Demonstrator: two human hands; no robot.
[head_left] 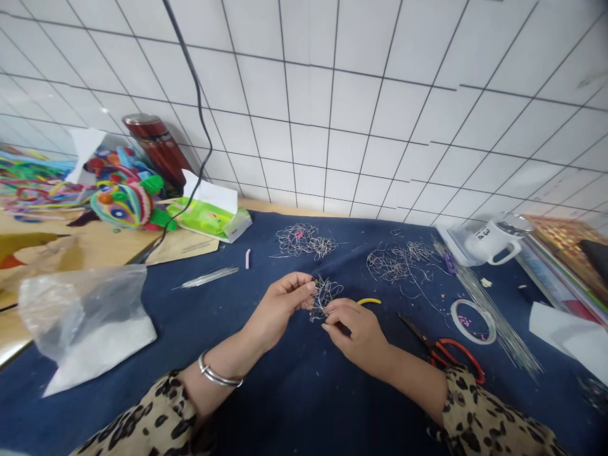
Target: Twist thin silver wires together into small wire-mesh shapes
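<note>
Between my hands, above the dark blue cloth (pixel 285 405), is a small tangle of thin silvery wire (pixel 327 290) with dark bits at its lower end. My left hand (pixel 287 301) pinches its left side between thumb and fingers. On the lower right, my right hand (pixel 354 329) has its fingertips closed on the same wire. A yellow curved piece (pixel 369 301) lies just behind my right hand. Farther back sit two loose wire heaps, one with a pink spot (pixel 306 240) and a larger one (pixel 401 259) to the right.
Red-handled scissors (pixel 458 358), a white ring (pixel 494 332) and a bundle of straight wires (pixel 503 323) lie at right. A white mug (pixel 496 240) stands behind them. At left are a plastic bag of white material (pixel 102 354), a green tissue pack (pixel 204 218) and a red thermos (pixel 156 149).
</note>
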